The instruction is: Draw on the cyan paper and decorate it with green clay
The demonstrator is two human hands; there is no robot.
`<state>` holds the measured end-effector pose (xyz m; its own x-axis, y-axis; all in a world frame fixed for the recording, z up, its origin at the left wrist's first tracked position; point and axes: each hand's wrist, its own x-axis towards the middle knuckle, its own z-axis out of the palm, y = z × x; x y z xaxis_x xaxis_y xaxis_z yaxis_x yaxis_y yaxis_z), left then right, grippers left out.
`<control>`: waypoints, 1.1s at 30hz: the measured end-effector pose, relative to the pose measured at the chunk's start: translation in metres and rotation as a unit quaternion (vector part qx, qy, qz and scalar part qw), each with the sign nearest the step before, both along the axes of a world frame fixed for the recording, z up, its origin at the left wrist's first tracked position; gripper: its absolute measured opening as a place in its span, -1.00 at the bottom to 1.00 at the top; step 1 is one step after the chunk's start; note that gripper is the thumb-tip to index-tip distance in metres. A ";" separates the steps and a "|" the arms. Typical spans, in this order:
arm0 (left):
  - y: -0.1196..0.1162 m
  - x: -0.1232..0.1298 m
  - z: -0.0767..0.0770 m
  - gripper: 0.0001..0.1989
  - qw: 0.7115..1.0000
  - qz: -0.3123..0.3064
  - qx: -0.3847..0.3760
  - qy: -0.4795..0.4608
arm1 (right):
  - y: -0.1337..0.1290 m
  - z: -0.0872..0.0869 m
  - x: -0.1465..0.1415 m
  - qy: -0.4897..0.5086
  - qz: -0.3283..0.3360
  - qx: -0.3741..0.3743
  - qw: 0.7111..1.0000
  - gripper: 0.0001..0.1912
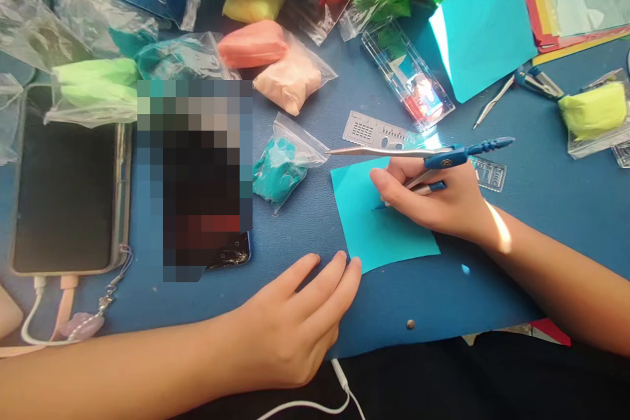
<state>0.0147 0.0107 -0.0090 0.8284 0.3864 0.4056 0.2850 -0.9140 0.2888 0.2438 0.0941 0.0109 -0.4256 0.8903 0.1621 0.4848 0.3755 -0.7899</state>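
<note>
My right hand (436,200) grips a drawing compass (445,157) with a blue head and metal legs. One leg stretches out to the left above the table. The other runs down between my fingers, its blue tip at or just above a turquoise paper square (394,243); I cannot tell if it touches. My left hand (308,315) lies with fingers stretched out, its fingertips by the paper's lower left corner. A metal stencil ruler (371,128) and a clear plastic case (408,79) lie beyond the paper.
A bag of teal clay (280,167) lies left of the paper, with several coloured clay bags behind. Two phones, one black (63,190) with cables, rest at left. A turquoise paper box (487,33) and coloured sheets (546,0) stand at back right.
</note>
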 end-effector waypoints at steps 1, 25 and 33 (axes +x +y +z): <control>0.000 0.000 0.000 -0.85 1.000 0.000 0.001 0.001 | 0.000 0.000 0.000 0.000 0.000 0.000 1.000 -0.57; -0.001 -0.001 0.002 -0.85 1.000 -0.004 -0.010 0.015 | -0.001 -0.001 0.000 -0.020 -0.031 0.018 0.999 -0.51; 0.001 -0.001 0.003 -0.86 1.000 -0.006 -0.006 0.013 | -0.001 0.000 0.000 -0.004 -0.007 0.025 1.000 -0.54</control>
